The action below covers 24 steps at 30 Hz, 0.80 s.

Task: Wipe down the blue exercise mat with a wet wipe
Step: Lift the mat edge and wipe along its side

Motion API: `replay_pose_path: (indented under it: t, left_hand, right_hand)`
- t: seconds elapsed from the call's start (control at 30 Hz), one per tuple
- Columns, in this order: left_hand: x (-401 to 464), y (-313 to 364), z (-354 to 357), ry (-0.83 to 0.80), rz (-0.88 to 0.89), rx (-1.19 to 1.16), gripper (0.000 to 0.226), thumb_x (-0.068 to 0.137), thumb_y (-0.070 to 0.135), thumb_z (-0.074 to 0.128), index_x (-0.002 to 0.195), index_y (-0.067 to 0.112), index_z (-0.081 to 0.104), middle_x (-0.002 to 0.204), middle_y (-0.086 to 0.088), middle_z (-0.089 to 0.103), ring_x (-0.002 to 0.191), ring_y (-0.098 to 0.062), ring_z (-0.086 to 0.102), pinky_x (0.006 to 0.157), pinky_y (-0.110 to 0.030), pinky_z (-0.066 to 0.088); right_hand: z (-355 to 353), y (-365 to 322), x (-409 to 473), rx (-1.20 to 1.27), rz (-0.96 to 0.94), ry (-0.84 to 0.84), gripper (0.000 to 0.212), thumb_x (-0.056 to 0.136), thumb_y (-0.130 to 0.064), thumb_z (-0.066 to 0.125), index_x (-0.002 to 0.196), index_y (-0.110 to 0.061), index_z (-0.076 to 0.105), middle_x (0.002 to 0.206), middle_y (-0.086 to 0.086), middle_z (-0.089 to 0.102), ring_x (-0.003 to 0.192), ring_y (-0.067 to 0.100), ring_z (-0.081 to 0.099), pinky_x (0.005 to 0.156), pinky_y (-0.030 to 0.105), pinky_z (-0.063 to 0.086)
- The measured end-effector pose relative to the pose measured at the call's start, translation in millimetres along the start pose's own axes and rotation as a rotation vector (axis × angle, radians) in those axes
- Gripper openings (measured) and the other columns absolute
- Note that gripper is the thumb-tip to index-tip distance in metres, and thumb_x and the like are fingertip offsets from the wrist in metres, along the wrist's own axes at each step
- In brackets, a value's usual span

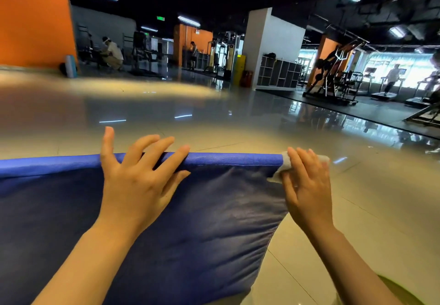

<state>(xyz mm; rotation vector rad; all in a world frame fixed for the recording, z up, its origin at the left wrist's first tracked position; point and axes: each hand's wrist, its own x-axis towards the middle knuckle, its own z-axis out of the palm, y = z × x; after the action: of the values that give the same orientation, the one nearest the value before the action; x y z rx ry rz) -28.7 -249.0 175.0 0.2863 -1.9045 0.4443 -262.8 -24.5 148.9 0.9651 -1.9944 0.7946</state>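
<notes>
Your blue exercise mat [202, 221] fills the lower left and middle of the view, tipped up so its padded face looks at you and its rolled top edge runs level across the frame; it seems to stand on the glossy tiled floor [238, 114], though its bottom is out of sight. Over that top edge, left of centre, lies your left hand [135, 180], fingers spread and fairly straight, the tips draped over the rim and the palm on the face, holding nothing; I judge it is there to steady the mat while the other hand works. At the mat's upper right corner your right hand [307, 185] presses a crumpled white wet wipe [284, 164] against the edge, its fingers curled down over the cloth, so the wipe is trapped between fingers and mat. That placing suggests the corner and side seam are being wiped. No brand, label or writing can be read on the mat or the wipe.
</notes>
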Motion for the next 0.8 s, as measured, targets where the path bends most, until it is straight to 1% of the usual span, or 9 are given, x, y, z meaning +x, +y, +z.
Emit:
replay_pose_path:
  t: [0.1, 0.2, 0.27, 0.37, 0.47, 0.53, 0.6, 0.67, 0.8]
  left_hand:
    - [-5, -7, -13, -0.02, -0.026, 0.007, 0.031, 0.094, 0.033, 0.057, 0.119, 0.021, 0.072, 0.11, -0.007, 0.069, 0.1, -0.027, 0.06, 0.112, -0.064, 0.014]
    - [-12, -7, -19, -0.036, 0.015, -0.013, 0.033, 0.092, 0.025, 0.061, 0.124, 0.02, 0.069, 0.109, -0.005, 0.068, 0.098, -0.023, 0.058, 0.111, -0.06, 0.017]
    - [-13, -15, -23, -0.051, 0.054, -0.033, 0.037, 0.091, 0.021, 0.061, 0.127, 0.02, 0.067, 0.112, -0.005, 0.067, 0.102, -0.021, 0.056, 0.112, -0.057, 0.019]
    - [-14, -25, -26, -0.085, 0.059, -0.103, 0.036, 0.091, 0.023, 0.057, 0.125, 0.02, 0.068, 0.114, -0.002, 0.068, 0.103, -0.019, 0.055, 0.113, -0.054, 0.02]
    - [-13, -21, -19, -0.13, 0.049, -0.215, 0.033, 0.091, 0.025, 0.053, 0.121, 0.023, 0.069, 0.112, 0.002, 0.068, 0.102, -0.016, 0.057, 0.115, -0.044, 0.018]
    - [-10, -18, -12, -0.13, 0.018, -0.284, 0.03, 0.091, 0.024, 0.052, 0.116, 0.025, 0.069, 0.108, 0.005, 0.069, 0.099, -0.013, 0.057, 0.114, -0.036, 0.016]
    - [-6, -18, -9, -0.102, -0.036, -0.333, 0.027, 0.091, 0.023, 0.053, 0.111, 0.027, 0.069, 0.104, 0.007, 0.07, 0.097, -0.01, 0.056, 0.111, -0.029, 0.016]
    - [-3, -21, -8, -0.078, -0.075, -0.355, 0.025, 0.091, 0.024, 0.053, 0.109, 0.028, 0.07, 0.102, 0.008, 0.07, 0.096, -0.008, 0.056, 0.108, -0.027, 0.017]
    - [0, -20, -8, -0.069, -0.11, -0.349, 0.026, 0.093, 0.027, 0.052, 0.104, 0.026, 0.076, 0.1, 0.01, 0.071, 0.095, -0.008, 0.057, 0.105, -0.027, 0.018]
  right_hand:
    - [19, -55, -5, 0.102, -0.019, 0.08, 0.046, 0.095, -0.028, 0.043, 0.138, -0.014, 0.052, 0.14, 0.011, 0.053, 0.137, 0.036, 0.032, 0.113, 0.052, 0.025]
    - [37, -125, -9, 0.149, -0.166, 0.086, 0.044, 0.095, -0.024, 0.045, 0.138, -0.018, 0.051, 0.14, 0.007, 0.053, 0.136, 0.033, 0.034, 0.111, 0.05, 0.024]
    - [38, -143, -5, 0.136, -0.277, 0.062, 0.046, 0.096, -0.026, 0.044, 0.141, -0.022, 0.045, 0.142, 0.003, 0.052, 0.136, 0.03, 0.036, 0.112, 0.047, 0.022]
    - [30, -105, 9, 0.002, -0.426, 0.004, 0.049, 0.094, -0.034, 0.047, 0.141, -0.024, 0.044, 0.137, 0.003, 0.056, 0.129, 0.025, 0.044, 0.11, 0.044, 0.025]
    - [18, -28, 17, -0.095, -0.255, -0.096, 0.051, 0.096, -0.049, 0.038, 0.14, -0.024, 0.044, 0.131, 0.005, 0.056, 0.125, 0.027, 0.047, 0.112, 0.048, 0.022]
    - [13, 3, 15, -0.098, -0.145, -0.176, 0.054, 0.098, -0.052, 0.032, 0.137, -0.02, 0.049, 0.129, 0.006, 0.055, 0.124, 0.027, 0.045, 0.113, 0.051, 0.023]
    - [14, 6, 16, -0.054, -0.126, -0.189, 0.051, 0.097, -0.049, 0.036, 0.129, -0.016, 0.055, 0.121, 0.006, 0.057, 0.115, 0.029, 0.05, 0.111, 0.049, 0.026]
    - [17, -6, 20, 0.009, -0.108, -0.152, 0.044, 0.096, -0.043, 0.04, 0.125, -0.014, 0.057, 0.118, 0.006, 0.057, 0.111, 0.03, 0.051, 0.109, 0.043, 0.026]
    - [28, -44, 21, 0.044, -0.261, -0.045, 0.039, 0.096, -0.032, 0.042, 0.133, -0.021, 0.048, 0.127, 0.007, 0.06, 0.121, 0.029, 0.048, 0.11, 0.047, 0.022]
